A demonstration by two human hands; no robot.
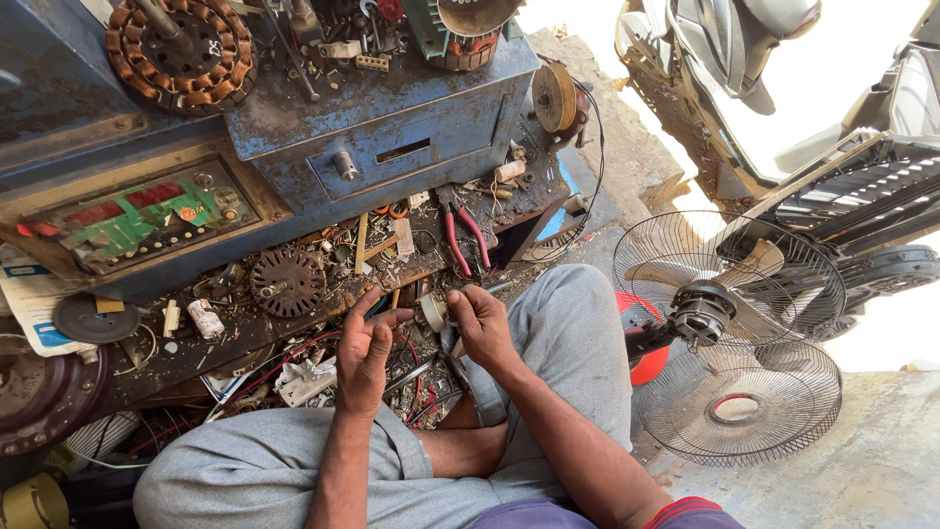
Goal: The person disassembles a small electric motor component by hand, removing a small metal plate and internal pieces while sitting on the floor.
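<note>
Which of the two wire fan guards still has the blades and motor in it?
The upper fan guard: blades and motor sit inside. The lower guard lies flat and holds none.

One head-worn camera looks steeply down, close over the lap; cluttered workbench (294, 294) fills the upper left of the frame, fan (729, 304) at right.

The left hand (364, 353) and the right hand (482, 325) sit side by side above the lap, with a small roll of tape (432, 312) between them, at the right hand's fingertips. Just beyond lies a cluttered board (245, 328); pliers (462, 235) rest on its right part, a toothed disc (286, 282) on its middle. Farther off stands a metal cabinet (392, 127), a wound stator (179, 49) on top. A fan (729, 294) lies to the right.
</note>
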